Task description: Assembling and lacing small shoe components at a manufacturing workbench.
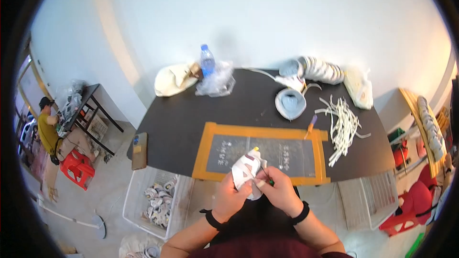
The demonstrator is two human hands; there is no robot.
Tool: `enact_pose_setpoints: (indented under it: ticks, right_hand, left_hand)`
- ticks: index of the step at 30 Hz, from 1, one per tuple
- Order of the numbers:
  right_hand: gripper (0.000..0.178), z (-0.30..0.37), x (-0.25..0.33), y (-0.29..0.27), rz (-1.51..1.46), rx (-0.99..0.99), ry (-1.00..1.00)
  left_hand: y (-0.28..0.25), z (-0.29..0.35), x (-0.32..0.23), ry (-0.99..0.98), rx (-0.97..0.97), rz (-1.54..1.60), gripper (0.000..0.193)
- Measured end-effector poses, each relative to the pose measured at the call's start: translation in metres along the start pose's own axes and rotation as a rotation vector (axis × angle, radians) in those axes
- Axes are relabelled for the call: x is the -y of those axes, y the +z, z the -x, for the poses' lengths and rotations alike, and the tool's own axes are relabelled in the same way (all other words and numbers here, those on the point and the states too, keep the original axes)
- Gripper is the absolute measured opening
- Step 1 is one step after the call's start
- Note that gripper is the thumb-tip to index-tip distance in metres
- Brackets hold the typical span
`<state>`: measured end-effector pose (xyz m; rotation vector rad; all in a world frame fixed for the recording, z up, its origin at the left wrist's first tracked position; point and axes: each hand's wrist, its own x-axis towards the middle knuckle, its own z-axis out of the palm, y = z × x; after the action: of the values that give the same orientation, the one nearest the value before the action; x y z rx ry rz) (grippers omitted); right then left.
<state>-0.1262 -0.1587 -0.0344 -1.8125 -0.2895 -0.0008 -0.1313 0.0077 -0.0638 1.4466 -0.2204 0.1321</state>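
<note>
In the head view, my left hand [232, 197] grips a soft, pale shoe upper [244, 168] with darker patches, held up over the near edge of the dark, smooth table [167, 124]. My right hand [281, 190] is closed at the upper's side, pinching a thin tool [271, 182] with a green end, mostly hidden by my fingers. Beyond lies a flat grey panel framed in orange tape [204, 155]. To the right sprawl stringy, cream laces [342, 129]; farther back sit a crinkled clear bag [219, 86] and a rounded grey-blue shoe piece [290, 110].
</note>
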Motion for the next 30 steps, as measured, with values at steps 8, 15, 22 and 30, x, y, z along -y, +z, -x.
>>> enact_pose_setpoints:
  ticks: [8,15,22,30]
  right_hand:
    - [0.015,-0.012,-0.005,-0.015,0.130,-0.250,-0.210]
    - [0.009,-0.020,-0.005,-0.021,0.072,-0.206,-0.187]
    - [0.017,-0.031,0.014,-0.018,0.130,-0.088,-0.030]
    - [0.021,-0.044,-0.004,-0.010,0.244,-0.075,-0.129]
  left_hand:
    - [0.000,-0.068,0.015,0.032,-0.118,0.073,0.032]
    - [0.007,-0.077,0.028,-0.054,-0.168,0.374,0.029]
    - [0.004,-0.069,0.030,-0.069,-0.153,0.389,0.032]
    - [0.002,-0.069,0.033,-0.075,-0.140,0.373,0.031]
